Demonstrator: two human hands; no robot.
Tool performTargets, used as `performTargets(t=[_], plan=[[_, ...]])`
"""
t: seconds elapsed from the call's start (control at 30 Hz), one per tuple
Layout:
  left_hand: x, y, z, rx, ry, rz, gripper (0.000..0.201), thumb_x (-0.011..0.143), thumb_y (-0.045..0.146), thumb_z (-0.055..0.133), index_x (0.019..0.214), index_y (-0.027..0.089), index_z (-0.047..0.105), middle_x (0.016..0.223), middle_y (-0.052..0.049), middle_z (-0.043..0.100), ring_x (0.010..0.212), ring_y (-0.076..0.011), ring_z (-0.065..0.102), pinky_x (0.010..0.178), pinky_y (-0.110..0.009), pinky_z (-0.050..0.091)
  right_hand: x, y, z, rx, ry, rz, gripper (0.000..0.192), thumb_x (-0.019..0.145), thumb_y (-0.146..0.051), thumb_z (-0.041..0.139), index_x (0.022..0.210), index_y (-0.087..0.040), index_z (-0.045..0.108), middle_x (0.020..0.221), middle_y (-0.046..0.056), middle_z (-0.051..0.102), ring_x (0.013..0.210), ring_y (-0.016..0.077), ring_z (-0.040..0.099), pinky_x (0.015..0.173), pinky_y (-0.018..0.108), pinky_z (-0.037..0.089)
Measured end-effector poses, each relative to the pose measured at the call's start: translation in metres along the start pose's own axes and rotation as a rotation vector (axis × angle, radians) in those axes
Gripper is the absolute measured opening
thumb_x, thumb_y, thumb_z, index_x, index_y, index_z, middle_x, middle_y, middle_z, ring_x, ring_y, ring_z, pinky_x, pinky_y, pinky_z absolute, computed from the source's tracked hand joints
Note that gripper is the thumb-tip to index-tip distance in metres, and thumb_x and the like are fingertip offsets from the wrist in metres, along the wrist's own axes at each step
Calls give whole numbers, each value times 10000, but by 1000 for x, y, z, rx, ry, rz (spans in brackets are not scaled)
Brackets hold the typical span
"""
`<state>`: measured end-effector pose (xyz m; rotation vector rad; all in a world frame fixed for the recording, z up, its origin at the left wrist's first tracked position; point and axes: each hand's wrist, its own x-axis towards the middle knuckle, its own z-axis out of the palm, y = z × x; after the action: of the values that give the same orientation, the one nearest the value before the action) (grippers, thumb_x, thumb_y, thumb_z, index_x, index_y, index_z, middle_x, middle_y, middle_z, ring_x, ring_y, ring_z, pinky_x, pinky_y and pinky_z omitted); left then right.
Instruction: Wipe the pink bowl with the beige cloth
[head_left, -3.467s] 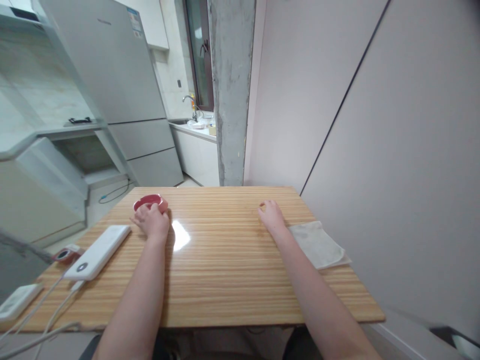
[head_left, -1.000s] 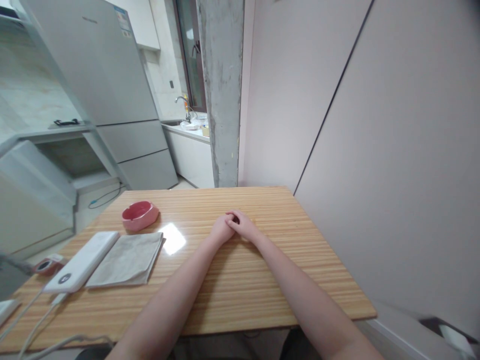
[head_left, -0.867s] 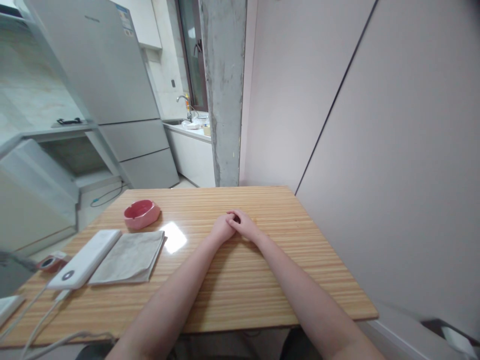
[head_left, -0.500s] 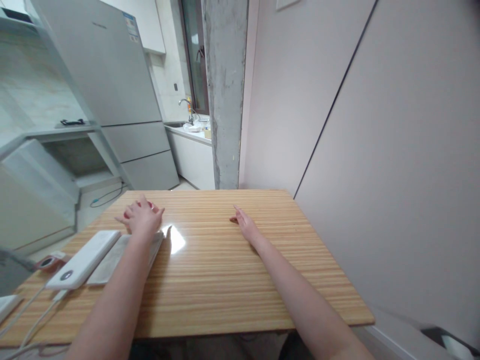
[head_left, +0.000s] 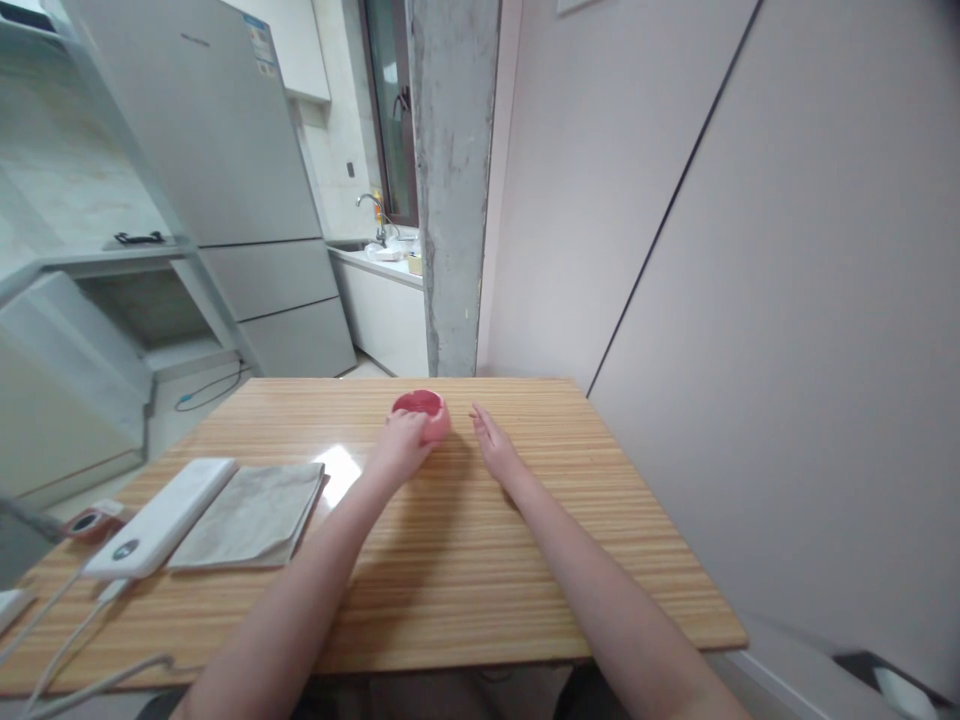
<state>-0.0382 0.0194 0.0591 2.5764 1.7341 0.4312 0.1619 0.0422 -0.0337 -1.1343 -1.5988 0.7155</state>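
Note:
My left hand (head_left: 403, 445) grips the near-left rim of a small, round pink bowl (head_left: 438, 424), with fingers over its edge. The bowl is near the far side of the wooden table (head_left: 465, 590), its reddish inside facing up; whether its base touches the wood I cannot tell. Just right of the bowl, my right hand (head_left: 493, 443) rests on its edge on the table, fingers stretched out, holding nothing. A gap separates it from the bowl. A folded grey cloth (head_left: 244, 515) lies to the left of my left forearm.
Beside the cloth lies a white power bank (head_left: 161, 520) with a white cable (head_left: 71, 625) plugged in. A roll of reddish tape (head_left: 91, 525) sits at the table's left edge. A pale wall (head_left: 720, 330) rises to the right; a fridge (head_left: 202, 150) stands beyond on the left.
My left hand has moved right from above the cloth's far end, bringing the pink bowl close to my right hand. The cloth is uncovered now. My right hand has hardly moved.

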Motion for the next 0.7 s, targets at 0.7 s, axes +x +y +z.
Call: performTargets(t=[0.7], plan=[[-24, -4, 22, -347, 182, 10, 473, 879, 334, 517, 1320, 178, 447, 1476, -171, 384, 1376, -266, 379, 1088, -433, 366, -3, -10, -6, -10, -10, -34, 481, 946, -511, 400, 1294, -219, 556, 1307, 92, 614, 1222, 213, 555, 1086, 387, 394]])
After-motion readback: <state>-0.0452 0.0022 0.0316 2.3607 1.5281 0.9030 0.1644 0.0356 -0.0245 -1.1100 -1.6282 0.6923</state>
